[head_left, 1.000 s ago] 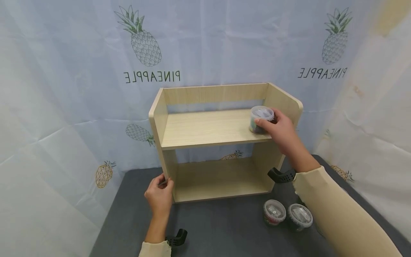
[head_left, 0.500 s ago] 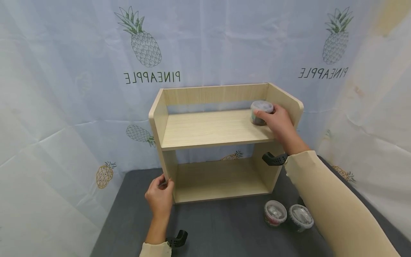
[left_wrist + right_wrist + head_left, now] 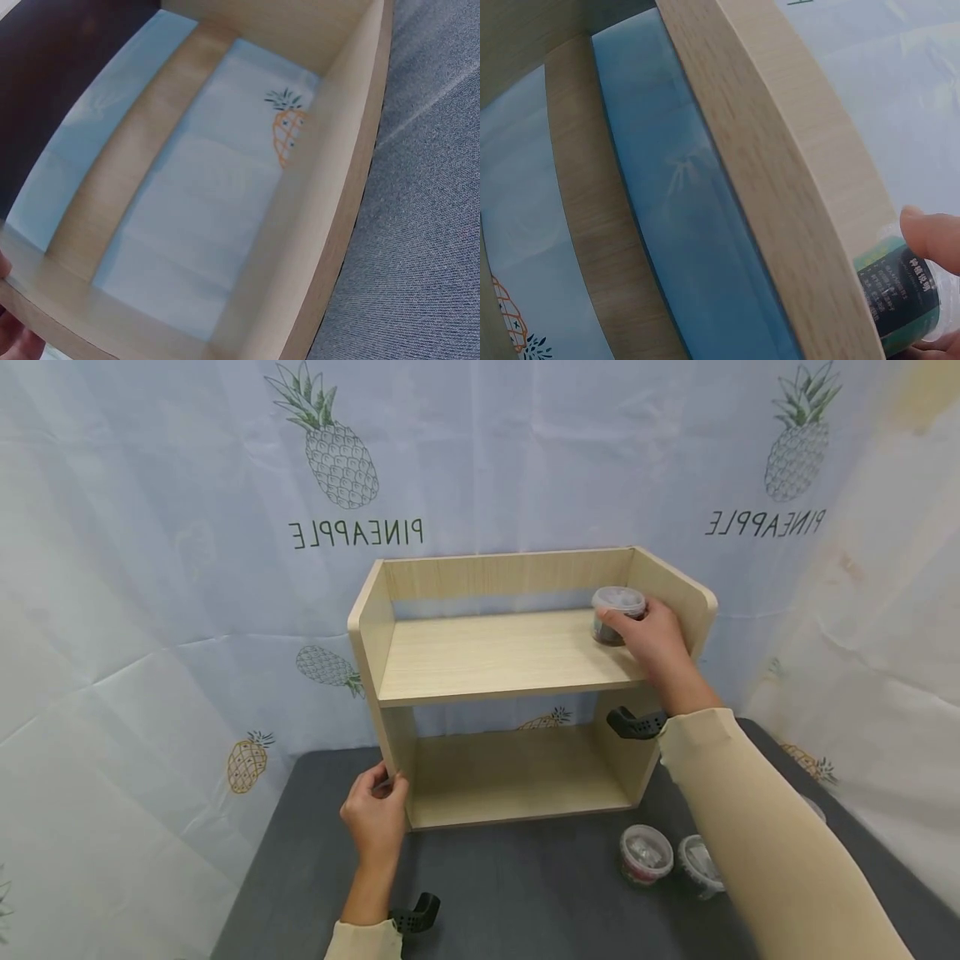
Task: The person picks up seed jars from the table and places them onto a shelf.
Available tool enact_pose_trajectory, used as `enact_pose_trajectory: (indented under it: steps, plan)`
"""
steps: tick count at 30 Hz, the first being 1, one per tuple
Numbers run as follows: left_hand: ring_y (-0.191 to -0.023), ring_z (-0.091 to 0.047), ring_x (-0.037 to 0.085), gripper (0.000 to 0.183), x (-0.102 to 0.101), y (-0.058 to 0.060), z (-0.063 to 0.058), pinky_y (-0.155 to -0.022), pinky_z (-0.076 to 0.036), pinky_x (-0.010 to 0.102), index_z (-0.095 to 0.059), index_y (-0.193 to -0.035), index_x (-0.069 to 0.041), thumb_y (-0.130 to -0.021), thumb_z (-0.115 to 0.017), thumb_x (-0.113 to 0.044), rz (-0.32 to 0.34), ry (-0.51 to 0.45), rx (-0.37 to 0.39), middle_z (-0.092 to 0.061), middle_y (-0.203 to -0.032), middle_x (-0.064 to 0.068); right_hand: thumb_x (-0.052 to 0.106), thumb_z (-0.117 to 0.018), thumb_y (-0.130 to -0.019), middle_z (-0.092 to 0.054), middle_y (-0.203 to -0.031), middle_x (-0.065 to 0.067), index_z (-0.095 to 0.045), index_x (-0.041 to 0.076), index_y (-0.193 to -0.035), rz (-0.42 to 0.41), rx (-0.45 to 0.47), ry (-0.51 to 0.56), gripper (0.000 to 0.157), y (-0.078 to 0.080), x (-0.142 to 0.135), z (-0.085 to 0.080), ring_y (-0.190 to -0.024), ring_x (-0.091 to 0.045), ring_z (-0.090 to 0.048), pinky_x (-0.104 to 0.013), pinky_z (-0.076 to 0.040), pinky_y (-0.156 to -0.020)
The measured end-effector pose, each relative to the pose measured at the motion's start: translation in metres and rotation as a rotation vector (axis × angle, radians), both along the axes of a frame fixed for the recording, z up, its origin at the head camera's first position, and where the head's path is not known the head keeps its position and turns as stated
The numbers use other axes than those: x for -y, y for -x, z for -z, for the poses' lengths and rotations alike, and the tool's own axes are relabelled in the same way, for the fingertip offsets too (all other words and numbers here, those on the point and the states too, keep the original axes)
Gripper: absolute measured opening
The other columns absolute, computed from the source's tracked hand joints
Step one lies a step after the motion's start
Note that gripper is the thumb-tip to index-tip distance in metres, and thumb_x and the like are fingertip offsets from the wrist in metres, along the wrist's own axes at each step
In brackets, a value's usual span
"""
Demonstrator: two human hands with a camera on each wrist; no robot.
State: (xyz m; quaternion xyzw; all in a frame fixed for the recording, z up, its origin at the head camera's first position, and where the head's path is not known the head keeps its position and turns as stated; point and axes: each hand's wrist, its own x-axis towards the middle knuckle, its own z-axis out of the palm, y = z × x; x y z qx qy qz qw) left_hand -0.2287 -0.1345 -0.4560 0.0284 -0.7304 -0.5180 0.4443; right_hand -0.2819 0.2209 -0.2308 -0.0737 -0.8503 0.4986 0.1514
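Observation:
My right hand (image 3: 657,642) grips a small clear plastic tub (image 3: 617,602) with a pale lid, thumb on the near side. The tub is upright at the right end of the top board of a light wooden two-tier shelf (image 3: 480,664), near its right side panel. In the right wrist view the tub (image 3: 900,296) shows a dark label with white print and a green edge. My left hand (image 3: 375,806) holds the front edge of the shelf's left side panel, low down. In the left wrist view only some fingertips (image 3: 22,341) show at that panel.
Two more lidded tubs stand on the dark table (image 3: 510,893) at front right: one with red on it (image 3: 647,855) and one (image 3: 701,863) partly behind my right sleeve (image 3: 772,827). Another pale rim (image 3: 813,810) peeks out past the sleeve. A pineapple-print curtain (image 3: 525,468) hangs behind the shelf.
My right hand has moved the tub back from near the front edge of the top board, deeper onto it. The left hand has stayed on the side panel.

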Motion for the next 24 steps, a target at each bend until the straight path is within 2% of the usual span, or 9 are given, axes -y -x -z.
enact_pose_trajectory:
  steps: [7,14,17,21,24]
  plan:
    - [-0.066,-0.072,0.026,0.014,0.0011,-0.0011,-0.0013,-0.059,-0.053,0.007,-0.075,-0.092,0.002,-0.078,-0.073,0.003,-0.001,0.008,-0.015,-0.072,-0.086,0.012,0.06,-0.063,-0.087,-0.044,-0.15,-0.014,-0.034,0.008,-0.152,0.009,-0.01,-0.008,0.089,-0.0001,0.0007,0.0013,-0.133,-0.028,-0.044,-0.047,-0.038,-0.113]
    - [-0.066,-0.072,0.025,0.014,0.0019,-0.0023,-0.0013,-0.058,-0.06,0.028,-0.075,-0.092,0.002,-0.078,-0.074,0.002,-0.004,0.011,-0.019,-0.072,-0.085,0.012,0.062,-0.063,-0.085,-0.045,-0.15,-0.014,-0.034,0.009,-0.152,0.009,-0.024,-0.007,0.09,-0.0013,0.0021,0.0024,-0.133,-0.028,-0.045,-0.048,-0.039,-0.112]
    - [-0.067,-0.072,0.025,0.015,0.0017,-0.0027,-0.0015,-0.058,-0.059,0.02,-0.074,-0.093,0.003,-0.078,-0.073,0.002,0.005,0.001,-0.014,-0.072,-0.086,0.013,0.063,-0.063,-0.085,-0.044,-0.15,-0.014,-0.034,0.01,-0.152,0.015,-0.031,-0.013,0.091,-0.0016,0.0022,0.0024,-0.134,-0.028,-0.045,-0.048,-0.039,-0.112]
    - [-0.067,-0.072,0.026,0.014,0.0012,-0.0026,-0.0012,-0.059,-0.052,0.006,-0.074,-0.092,0.002,-0.078,-0.074,0.002,0.001,-0.002,-0.005,-0.072,-0.087,0.013,0.062,-0.063,-0.085,-0.044,-0.151,-0.015,-0.033,0.009,-0.153,0.019,-0.047,-0.03,0.091,-0.0038,0.0027,0.003,-0.135,-0.03,-0.044,-0.049,-0.039,-0.111]
    - [-0.066,-0.072,0.025,0.014,0.0009,-0.0019,-0.0013,-0.059,-0.053,0.008,-0.075,-0.091,0.002,-0.077,-0.075,0.002,-0.006,-0.001,-0.006,-0.072,-0.086,0.012,0.061,-0.063,-0.086,-0.042,-0.152,-0.016,-0.033,0.008,-0.153,0.019,-0.061,-0.061,0.09,-0.0087,0.0028,0.0031,-0.138,-0.031,-0.042,-0.05,-0.038,-0.112]
